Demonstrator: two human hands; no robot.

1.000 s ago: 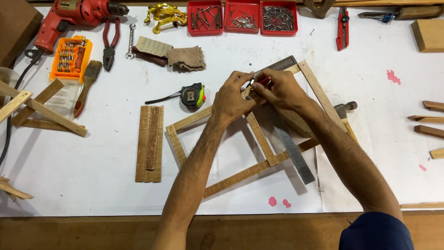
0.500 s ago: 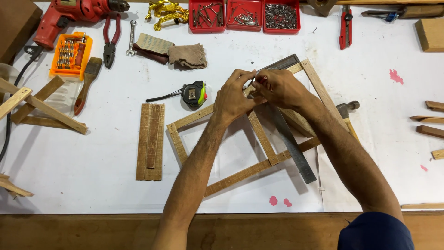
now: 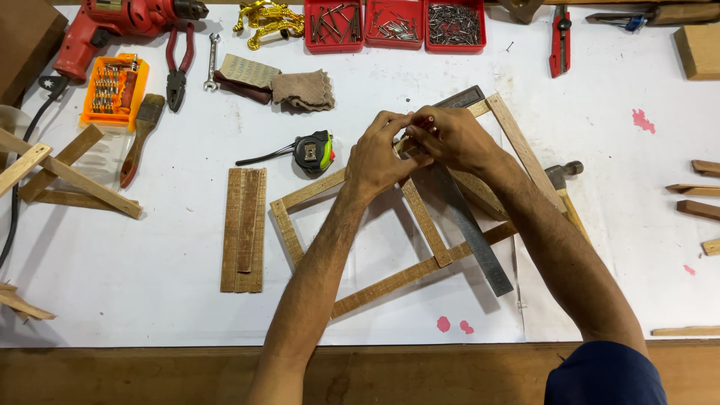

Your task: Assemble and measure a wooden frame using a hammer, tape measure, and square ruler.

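A wooden frame (image 3: 352, 289) with a middle slat (image 3: 424, 221) lies tilted on the white sheet. A steel try square (image 3: 472, 232) rests across it, its dark stock at the frame's far corner. My left hand (image 3: 379, 154) sits curled on the frame's far rail, pressing on the square, with its fingertips meeting my right hand. My right hand (image 3: 457, 139) pinches a small red pencil-like thing (image 3: 426, 124) at the rail. Both hands hide the rail's joint with the slat.
A tape measure (image 3: 313, 152) lies just left of the hands, and flat wooden strips (image 3: 244, 229) lie further left. A hammer (image 3: 564, 174) pokes out at the right. Red nail trays (image 3: 394, 22), pliers, a drill, an orange bit case and a brush line the far edge.
Both hands stay at the same spot on the frame's far rail. Only the fingertips have shifted a little around the small red thing.
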